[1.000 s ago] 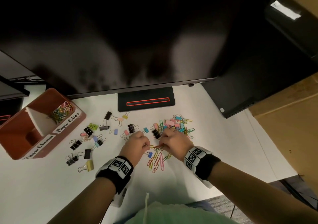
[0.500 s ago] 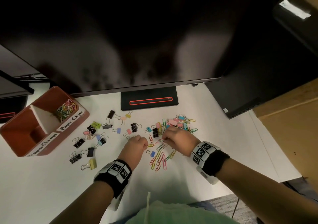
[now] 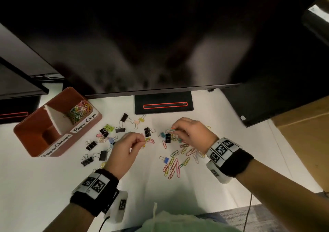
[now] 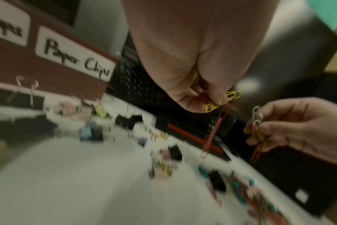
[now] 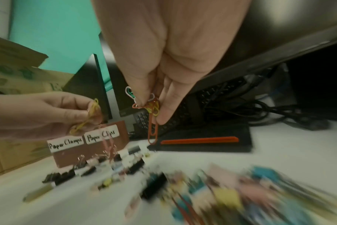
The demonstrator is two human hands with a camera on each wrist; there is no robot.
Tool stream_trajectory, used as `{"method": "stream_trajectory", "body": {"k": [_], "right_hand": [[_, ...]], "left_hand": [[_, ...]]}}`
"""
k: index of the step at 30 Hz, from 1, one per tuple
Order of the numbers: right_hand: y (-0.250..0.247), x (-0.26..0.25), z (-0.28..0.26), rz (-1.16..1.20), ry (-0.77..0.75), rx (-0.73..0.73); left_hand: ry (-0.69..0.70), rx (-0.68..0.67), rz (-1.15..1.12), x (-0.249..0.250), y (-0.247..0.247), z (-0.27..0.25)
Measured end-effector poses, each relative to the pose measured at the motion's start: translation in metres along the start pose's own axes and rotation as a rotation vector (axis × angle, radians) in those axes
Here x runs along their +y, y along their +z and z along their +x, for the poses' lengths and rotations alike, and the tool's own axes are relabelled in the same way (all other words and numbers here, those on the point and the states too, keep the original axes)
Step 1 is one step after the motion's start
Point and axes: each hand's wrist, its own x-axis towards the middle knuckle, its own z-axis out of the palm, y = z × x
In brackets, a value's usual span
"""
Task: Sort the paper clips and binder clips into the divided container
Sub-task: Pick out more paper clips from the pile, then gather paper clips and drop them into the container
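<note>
White worktop (image 3: 44,187) under a dark monitor (image 3: 142,36) carries the whole scatter. Loose paper clips (image 3: 175,166) in pink, yellow and green lie near the front edge between the two wrists, with a small blue binder clip (image 3: 165,159) beside them. Both hands are raised above this pile, apart from each other.

Left hand (image 3: 124,148) pinches a yellow paper clip (image 4: 223,99) between thumb and curled fingers; in the left wrist view a red paper clip (image 4: 215,129) dangles from that pinch. Right hand (image 3: 193,133) pinches a small bunch of paper clips (image 5: 148,103), white, green, yellow and red, and one long red one hangs below its fingertips (image 5: 162,117).

Black binder clips (image 3: 96,151) lie spread to the left of the left hand, mixed with coloured ones in lime, pink and blue; another black one (image 3: 167,137) sits just under the right hand's fingers.

Further left stands the reddish-brown divided container (image 3: 25,133). Its far compartment, labelled "Paper Clips" (image 3: 85,122), holds a heap of coloured paper clips (image 3: 78,111). The near compartment bears the label "Paper Clamps" (image 3: 57,145); no clips show in it.

Behind the scatter sits the monitor's black base (image 3: 163,105) with a red outlined slot.
</note>
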Motion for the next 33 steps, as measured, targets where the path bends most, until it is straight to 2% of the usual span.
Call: {"method": "stream_trajectory", "body": {"k": [4, 7, 10, 14, 16, 19, 22, 26, 29, 33], "right_hand": [[0.004, -0.059, 0.051, 0.031, -0.169, 0.038], [0.022, -0.111, 0.103, 0.075, -0.246, 0.09], [0.047, -0.161, 0.153, 0.169, -0.252, 0.109], [0.085, -0.199, 0.205, 0.173, -0.178, 0.033], [0.101, -0.203, 0.218, 0.131, -0.11, -0.038], [0.11, -0.197, 0.217, 0.084, -0.08, -0.08], [0.098, -0.177, 0.192, 0.119, -0.117, -0.034], [0.072, -0.119, 0.124, 0.062, -0.115, -0.038], [0.053, -0.066, 0.065, -0.044, 0.039, -0.115], [0.036, -0.012, -0.009, -0.147, 0.204, -0.202]], "left_hand": [[-0.087, 0.171, -0.164, 0.013, -0.066, -0.002], [-0.108, 0.349, -0.246, 0.006, -0.114, 0.004], [-0.14, 0.497, -0.278, -0.007, -0.152, 0.014], [-0.266, 0.584, -0.222, -0.034, -0.178, 0.027], [-0.361, 0.543, -0.172, -0.051, -0.18, 0.032], [-0.439, 0.392, -0.086, -0.066, -0.175, 0.033], [-0.352, 0.346, -0.013, -0.062, -0.165, 0.029], [-0.219, 0.258, -0.06, -0.045, -0.127, 0.017], [-0.184, 0.07, -0.082, -0.034, -0.081, 0.009], [-0.132, -0.22, -0.001, -0.013, -0.017, -0.001]]}}
